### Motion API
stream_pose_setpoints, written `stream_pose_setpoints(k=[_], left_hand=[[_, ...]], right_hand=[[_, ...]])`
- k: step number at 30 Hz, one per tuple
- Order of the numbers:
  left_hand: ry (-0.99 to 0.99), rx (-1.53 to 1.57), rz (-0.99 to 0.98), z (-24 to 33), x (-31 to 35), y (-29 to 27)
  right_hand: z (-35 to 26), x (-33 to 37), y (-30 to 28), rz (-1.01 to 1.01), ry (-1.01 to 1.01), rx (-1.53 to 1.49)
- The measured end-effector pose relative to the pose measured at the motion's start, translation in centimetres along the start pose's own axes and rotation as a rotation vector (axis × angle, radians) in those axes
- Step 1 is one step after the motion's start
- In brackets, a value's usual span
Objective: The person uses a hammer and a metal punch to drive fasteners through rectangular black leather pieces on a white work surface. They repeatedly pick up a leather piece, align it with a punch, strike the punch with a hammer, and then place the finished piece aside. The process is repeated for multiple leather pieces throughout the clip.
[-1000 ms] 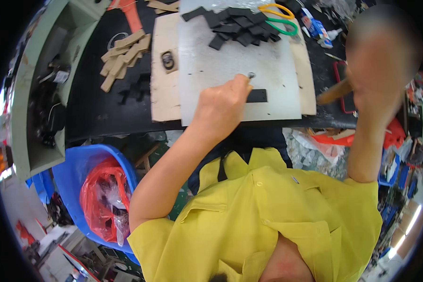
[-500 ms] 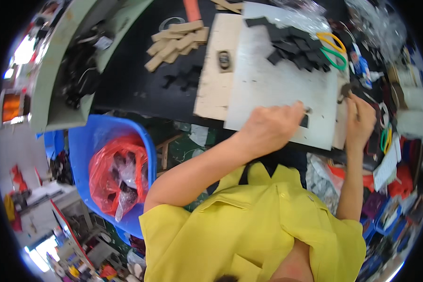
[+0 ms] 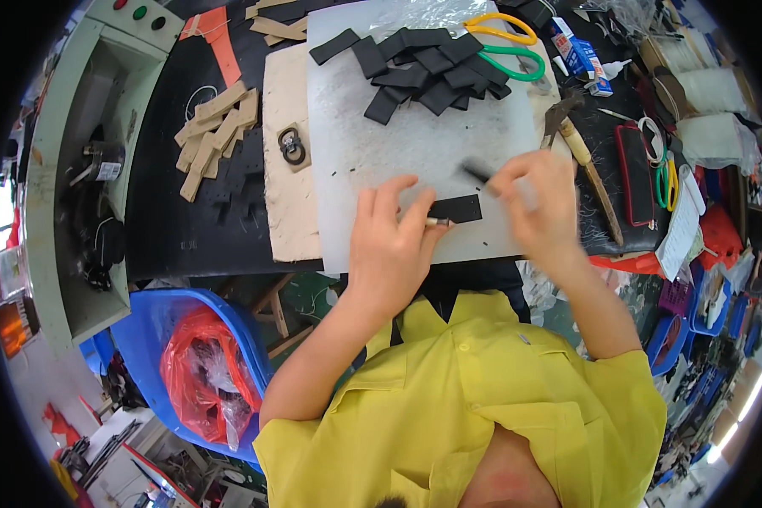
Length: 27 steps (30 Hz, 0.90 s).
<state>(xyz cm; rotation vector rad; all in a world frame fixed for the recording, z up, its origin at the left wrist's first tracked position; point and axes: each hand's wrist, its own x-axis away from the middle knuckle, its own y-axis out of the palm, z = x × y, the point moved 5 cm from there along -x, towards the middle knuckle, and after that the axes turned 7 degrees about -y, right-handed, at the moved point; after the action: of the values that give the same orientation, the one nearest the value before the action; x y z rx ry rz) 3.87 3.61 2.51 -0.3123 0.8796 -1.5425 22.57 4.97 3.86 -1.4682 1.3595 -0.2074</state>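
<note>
Black strip lies near on the white board; your right grip pinches a blurred dark piece; I can't tell if your left grip clamps the metal rod. Brushing fingers could skew the strip.

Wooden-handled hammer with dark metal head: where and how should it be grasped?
Probably by the lower half of the long wooden handle, palm down, fingers wrapped around, coming from the near side: the handle is slim, its free end points toward the person, and the dark metal head lies at the far end.
</note>
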Motion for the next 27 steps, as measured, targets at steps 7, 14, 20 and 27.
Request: stream_pose_setpoints(k=[7,14,20,27], left_hand=[[-0.326,0.012,0.219,-5.3,-0.2,-4.2],[-0.387,-0.443,0.393,-14.7,-3.9,-12.9],[-0.106,-0.325,0.295,-11.5,-11.7,-8.7],[0.044,0.405,0.691,-4.3,-11.3,-18.5]], right_hand=[[4.8,-4.7,-1.8,0.027,-0.083,0.205],[4.6,-13.4,5.7,0.067,-0.336,-0.050],[2.6,-14.0,8.7,-0.294,-0.390,0.044],[3.0,-13.7,-6.8,0.143,0.259,-0.475]])
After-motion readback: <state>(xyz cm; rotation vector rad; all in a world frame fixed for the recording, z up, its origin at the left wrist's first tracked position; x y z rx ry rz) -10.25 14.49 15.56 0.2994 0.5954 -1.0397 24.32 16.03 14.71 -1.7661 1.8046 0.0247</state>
